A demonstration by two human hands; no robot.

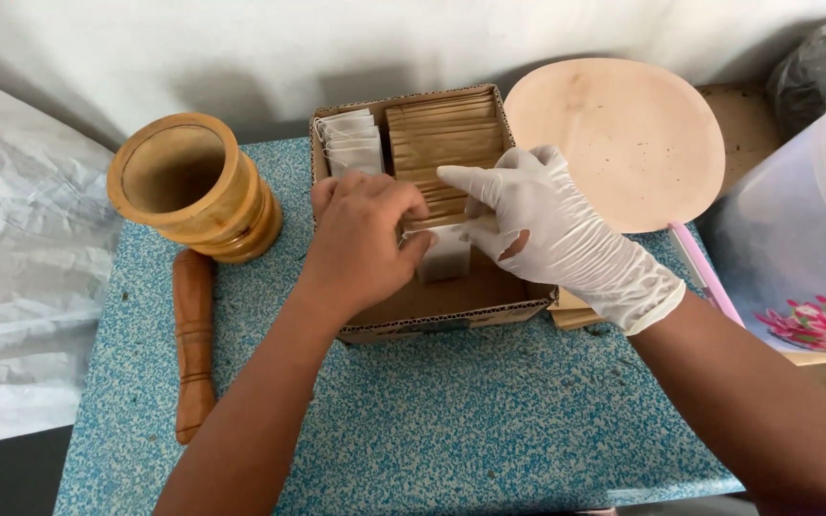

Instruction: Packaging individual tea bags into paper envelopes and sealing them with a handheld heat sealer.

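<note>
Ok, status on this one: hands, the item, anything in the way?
Left hand bare, right hand gloved, both pinching a white sachet. Sachet inside the cardboard box. Nothing blocking.

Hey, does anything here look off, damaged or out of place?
Two things. The white glove on the right hand has a tear near the thumb base, showing skin, while the left hand is bare. The wooden pestle lies flat on the blue speckled table beside the mortar. Nothing looks spilled.

A blue speckled table (451, 430) carries a cardboard box (451, 311), wooden mortar (193, 186) and pestle (193, 344).
</note>
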